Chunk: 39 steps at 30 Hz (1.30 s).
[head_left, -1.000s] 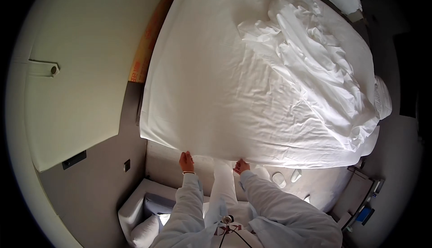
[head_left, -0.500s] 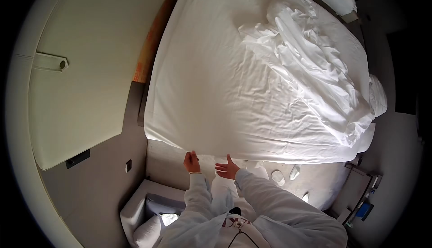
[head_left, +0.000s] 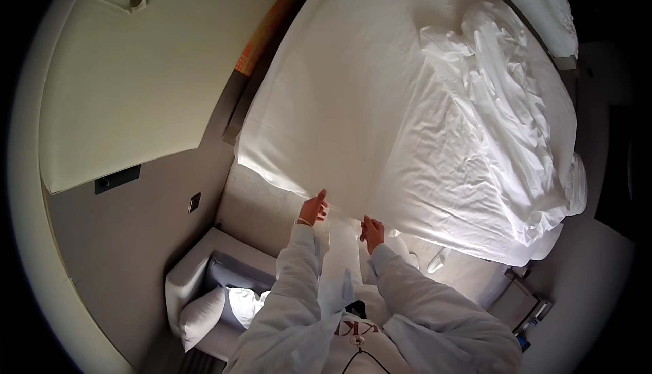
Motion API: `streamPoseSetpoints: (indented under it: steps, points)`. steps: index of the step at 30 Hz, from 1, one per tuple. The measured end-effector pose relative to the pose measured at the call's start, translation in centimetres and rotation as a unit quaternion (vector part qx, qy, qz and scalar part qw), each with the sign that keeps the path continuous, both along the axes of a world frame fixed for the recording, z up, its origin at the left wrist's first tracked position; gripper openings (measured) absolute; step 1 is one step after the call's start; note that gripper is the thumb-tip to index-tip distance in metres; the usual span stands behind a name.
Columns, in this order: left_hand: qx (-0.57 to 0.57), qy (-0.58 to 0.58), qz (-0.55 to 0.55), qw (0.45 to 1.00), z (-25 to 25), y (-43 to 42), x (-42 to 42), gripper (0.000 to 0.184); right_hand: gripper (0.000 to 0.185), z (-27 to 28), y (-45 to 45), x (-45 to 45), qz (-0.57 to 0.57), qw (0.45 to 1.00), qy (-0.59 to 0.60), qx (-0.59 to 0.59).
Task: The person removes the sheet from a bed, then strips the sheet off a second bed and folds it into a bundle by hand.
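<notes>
A white bed sheet (head_left: 326, 116) covers the mattress in front of me, smooth on the left and finely wrinkled on the right. At its near edge my right hand (head_left: 371, 233) is closed in a pinch on the sheet's border. My left hand (head_left: 314, 209) is beside that same edge, thumb raised away from loosely bent fingers, with no grip on the cloth visible. Across the right side of the bed lies a crumpled white cover (head_left: 506, 116), out of reach of both hands.
Left of the bed stand a cream padded headboard panel (head_left: 136, 82) and a wall with a socket (head_left: 195, 202). A grey armchair (head_left: 187, 262) with a pillow (head_left: 202, 316) sits at lower left. A white slipper (head_left: 438, 260) lies on the floor by the bed.
My left hand has loosened from its pinch at the sheet edge, while my right hand, open before, has closed on it. The view has turned, and the bed appears shifted right.
</notes>
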<state>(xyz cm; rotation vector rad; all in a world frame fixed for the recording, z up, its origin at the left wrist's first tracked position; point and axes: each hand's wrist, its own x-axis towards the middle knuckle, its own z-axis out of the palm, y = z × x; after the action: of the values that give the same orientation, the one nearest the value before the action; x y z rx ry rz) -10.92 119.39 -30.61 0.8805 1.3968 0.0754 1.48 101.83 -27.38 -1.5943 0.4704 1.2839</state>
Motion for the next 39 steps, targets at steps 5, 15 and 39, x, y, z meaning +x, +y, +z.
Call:
streamPoseSetpoints:
  steps: [5,15,39]
  points:
    - [-0.22,-0.004,-0.254,0.942,3.1,1.0,2.6,0.084,0.031,6.0,1.8,1.9,-0.018,0.998,-0.046,0.039]
    - [0.102,-0.318,0.098,0.937,12.6,4.3,9.0,0.021,0.02,20.2,-0.5,14.2,-0.244,0.929,-0.235,0.15]
    - [0.053,0.009,-0.095,0.994,6.2,-0.1,5.9,0.051,0.045,-0.4,-13.9,6.9,-0.359,0.908,0.188,0.109]
